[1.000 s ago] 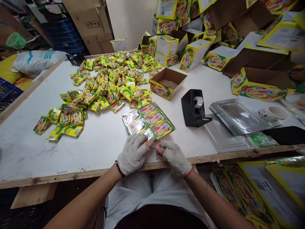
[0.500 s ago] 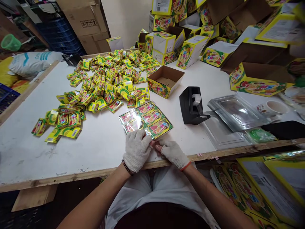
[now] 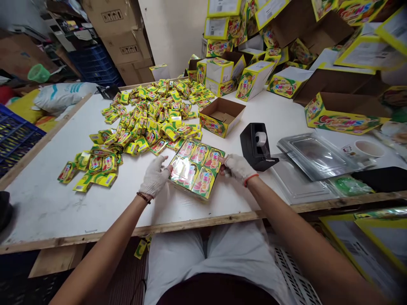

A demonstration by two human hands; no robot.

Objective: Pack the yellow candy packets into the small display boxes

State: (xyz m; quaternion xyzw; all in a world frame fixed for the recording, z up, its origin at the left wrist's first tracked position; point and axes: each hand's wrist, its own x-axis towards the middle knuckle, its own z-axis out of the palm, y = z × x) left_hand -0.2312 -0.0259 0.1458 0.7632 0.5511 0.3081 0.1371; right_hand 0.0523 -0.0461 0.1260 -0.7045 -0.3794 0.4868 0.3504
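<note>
A clear plastic pack of several small TWINS boxes (image 3: 197,169), yellow, green and red, is turned at an angle over the table in front of me. Its shiny film catches the light. My left hand (image 3: 155,176), in a white fingerless glove, holds it at the left edge, with the thumb against the side. At the right edge my right hand (image 3: 238,168), gloved the same way, grips it with fingers curled under. Whether its underside touches the table I cannot tell. Just beyond the right hand stands a black tape dispenser (image 3: 251,146) with a roll in it.
A heap of loose small boxes (image 3: 146,120) spreads over the left and back of the table (image 3: 41,212). An open display carton (image 3: 213,123) stands behind the pack. Clear plastic trays (image 3: 318,154) and a mug (image 3: 365,150) lie right. Cartons (image 3: 254,80) pile up behind.
My hands have moved apart, from the pack's near edge to its left and right sides. The pack has turned, and its near corner now points toward me.
</note>
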